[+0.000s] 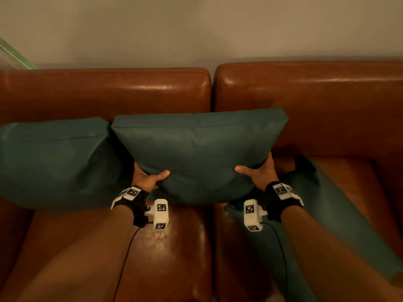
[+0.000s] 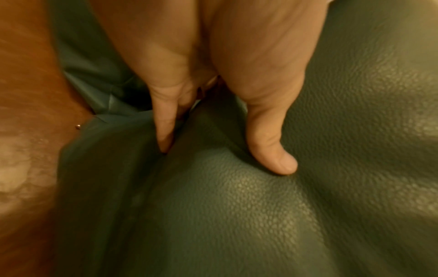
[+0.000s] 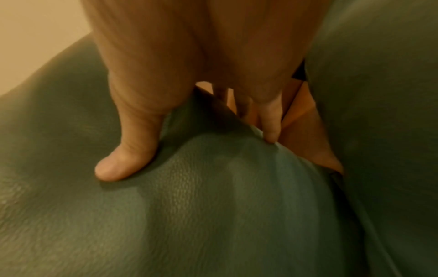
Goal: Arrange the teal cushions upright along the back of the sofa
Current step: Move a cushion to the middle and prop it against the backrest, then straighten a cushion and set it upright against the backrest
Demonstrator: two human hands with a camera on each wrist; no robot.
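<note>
A teal leather cushion (image 1: pixel 196 149) is held in the middle of the brown sofa, in front of its backrest (image 1: pixel 109 90). My left hand (image 1: pixel 148 177) grips its lower left edge, thumb on the front face, fingers hidden behind. My right hand (image 1: pixel 257 171) grips the lower right edge the same way. In the left wrist view my left hand (image 2: pixel 213 112) pinches the middle cushion (image 2: pixel 237 206); in the right wrist view my right hand (image 3: pixel 189 121) pinches the middle cushion (image 3: pixel 189 206). A second teal cushion (image 1: pixel 54 162) stands upright at the left. A third teal cushion (image 1: pixel 327 219) lies flat on the right seat.
The sofa has two back sections with a gap (image 1: pixel 212 88) between them. A plain wall (image 1: pixel 196 29) rises behind it. The right backrest (image 1: pixel 316 101) has no cushion against it. A green-edged object (image 1: pixel 15 55) shows at the far left.
</note>
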